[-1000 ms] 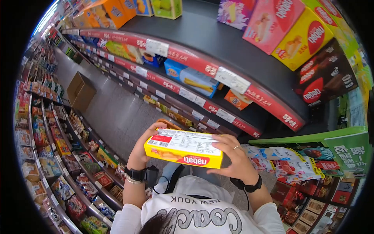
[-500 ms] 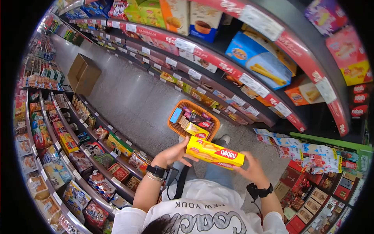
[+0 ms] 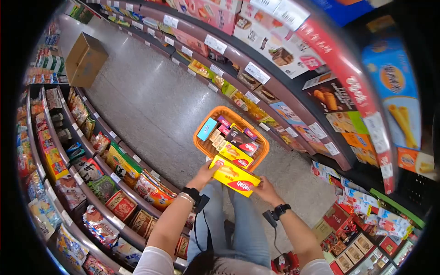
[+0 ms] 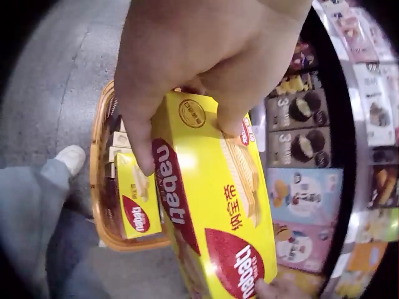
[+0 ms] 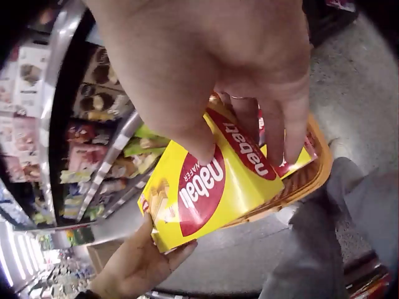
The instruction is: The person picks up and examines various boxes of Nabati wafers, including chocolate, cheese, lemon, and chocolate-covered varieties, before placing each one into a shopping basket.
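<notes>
A yellow Nabati wafer box [image 3: 234, 176] is held level between both hands, in front of the legs and close over the near edge of an orange basket [image 3: 198, 145]. At its left end the left hand [image 3: 204, 176] grips it, thumb on one face and fingers on the other in the left wrist view. The right hand [image 3: 266, 190] pinches the opposite end, its thumb pressing by the red logo in the right wrist view. Inside the basket lie another yellow Nabati box [image 3: 236, 154], a dark Nabati box [image 3: 244, 141], a light blue box [image 3: 207, 129] and several small purple packs [image 3: 223, 121].
Shelves of boxed biscuits [image 3: 279, 46] curve along the right, their price rails near the basket. Lower shelves of bagged snacks [image 3: 103, 188] line the left. A cardboard box [image 3: 85, 59] stands on the aisle floor [image 3: 151, 101]. Hanging snack bags [image 3: 357, 199] are at the right.
The yellow box has turned from its printed back to its front and moved down toward the basket. The head view has tilted down, bringing the whole basket into sight. Both hands stay on the box.
</notes>
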`<state>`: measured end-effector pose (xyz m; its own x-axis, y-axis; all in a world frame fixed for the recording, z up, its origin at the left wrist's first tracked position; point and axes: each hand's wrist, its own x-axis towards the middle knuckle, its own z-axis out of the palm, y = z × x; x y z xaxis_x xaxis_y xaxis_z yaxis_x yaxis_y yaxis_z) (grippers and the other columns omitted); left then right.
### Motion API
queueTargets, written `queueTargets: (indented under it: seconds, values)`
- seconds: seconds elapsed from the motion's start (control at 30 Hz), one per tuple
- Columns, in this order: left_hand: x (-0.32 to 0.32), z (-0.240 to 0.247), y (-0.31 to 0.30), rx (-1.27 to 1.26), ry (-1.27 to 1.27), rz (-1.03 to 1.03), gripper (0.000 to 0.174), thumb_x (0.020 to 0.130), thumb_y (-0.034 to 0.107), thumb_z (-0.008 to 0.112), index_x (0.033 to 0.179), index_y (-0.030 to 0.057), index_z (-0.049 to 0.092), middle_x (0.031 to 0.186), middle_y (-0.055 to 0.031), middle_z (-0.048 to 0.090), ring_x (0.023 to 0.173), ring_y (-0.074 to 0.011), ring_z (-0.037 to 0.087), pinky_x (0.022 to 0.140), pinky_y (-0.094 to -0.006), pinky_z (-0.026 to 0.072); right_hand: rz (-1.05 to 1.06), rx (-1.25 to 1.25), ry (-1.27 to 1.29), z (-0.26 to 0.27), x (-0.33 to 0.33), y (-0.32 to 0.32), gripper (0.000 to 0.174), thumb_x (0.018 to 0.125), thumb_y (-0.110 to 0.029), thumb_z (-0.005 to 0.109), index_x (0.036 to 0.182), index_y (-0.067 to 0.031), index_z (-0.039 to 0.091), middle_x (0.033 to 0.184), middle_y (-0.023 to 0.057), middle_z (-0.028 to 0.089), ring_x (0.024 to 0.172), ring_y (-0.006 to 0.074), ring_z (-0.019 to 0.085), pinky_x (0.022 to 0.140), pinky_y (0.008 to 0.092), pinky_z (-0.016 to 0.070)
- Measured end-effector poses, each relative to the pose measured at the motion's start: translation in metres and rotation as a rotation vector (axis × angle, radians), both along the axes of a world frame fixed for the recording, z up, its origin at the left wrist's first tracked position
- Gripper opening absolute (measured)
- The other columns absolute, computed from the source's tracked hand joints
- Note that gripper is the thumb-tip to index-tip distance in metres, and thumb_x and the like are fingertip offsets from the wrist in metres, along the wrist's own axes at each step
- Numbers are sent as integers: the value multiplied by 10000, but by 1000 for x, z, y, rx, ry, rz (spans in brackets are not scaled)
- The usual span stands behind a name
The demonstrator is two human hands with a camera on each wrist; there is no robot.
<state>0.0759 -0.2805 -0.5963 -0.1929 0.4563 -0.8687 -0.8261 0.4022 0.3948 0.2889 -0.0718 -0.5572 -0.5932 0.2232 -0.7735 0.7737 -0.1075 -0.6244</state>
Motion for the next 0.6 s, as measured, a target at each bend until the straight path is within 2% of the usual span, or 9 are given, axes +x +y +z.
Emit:
queueTargets:
  seconds: [0.03,0.1,0.2,0.23,0.27,0.37,0.47,0.5,0.6]
  values:
    - [0,-24,7,-18,37,19,533,950,341,606,1385,78,447,1208,-65,621,1066,-163,621,910,-345,503,-111,-104,-43,-52,10,-4,544,884,-190,702,1293,-17,385,1165,100,597,975,176,629,778,307,547]
    - [7,-80,13,-101,147,-9,453,945,241,630,1334,45,503,1152,-80,647,1003,-162,644,855,-328,530,-204,-119,-127,-93,4,-4,538,898,-184,682,1305,-23,369,1180,101,592,990,180,629,774,317,554]
    - [14,-158,18,-155,482,-200,480,894,303,681,1267,23,567,1028,-141,692,926,-207,674,793,-331,533,-297,-95,-213,-160,1,-10,520,909,-174,662,1323,-34,380,1217,118,580,1025,193,632,780,339,566]
    - [10,-160,28,-234,481,-265,537,865,324,705,1266,-6,567,1053,-197,683,970,-268,673,845,-343,522,-319,-98,-260,-183,4,-12,521,909,-172,662,1328,-37,383,1224,123,578,1033,195,631,782,340,567]
    - [10,-172,32,-237,508,-290,563,859,338,708,1271,-15,559,1067,-203,679,990,-279,669,860,-346,518,-340,-103,-310,-202,9,-15,522,908,-170,661,1332,-40,386,1231,128,575,1041,197,629,785,341,568]
    - [20,-224,30,-255,592,-365,607,846,351,711,1280,-40,544,1110,-223,665,1043,-310,653,900,-354,506,-457,-94,-348,-237,10,-24,518,896,-140,670,1338,-40,418,1227,122,582,1074,195,615,841,332,543]
    - [31,-254,26,-293,674,-421,586,841,305,697,1273,-58,542,1155,-248,645,1087,-336,632,929,-361,495,-321,142,-249,-255,8,-26,589,864,-117,688,1360,3,394,1262,168,575,1154,255,589,945,319,483]
    - [33,-254,27,-322,650,-391,575,839,292,692,1276,-52,543,1160,-248,642,1102,-336,624,935,-362,490,-436,91,-187,-257,8,-28,587,859,-101,681,1369,-18,401,1249,172,587,1155,249,591,942,324,487]
    - [39,-234,34,-385,588,-331,542,836,261,681,1274,-31,553,1154,-245,644,1123,-329,614,944,-361,483,-393,109,-226,-252,4,-30,579,856,-88,673,1367,-17,411,1241,174,595,1142,258,598,932,326,491]
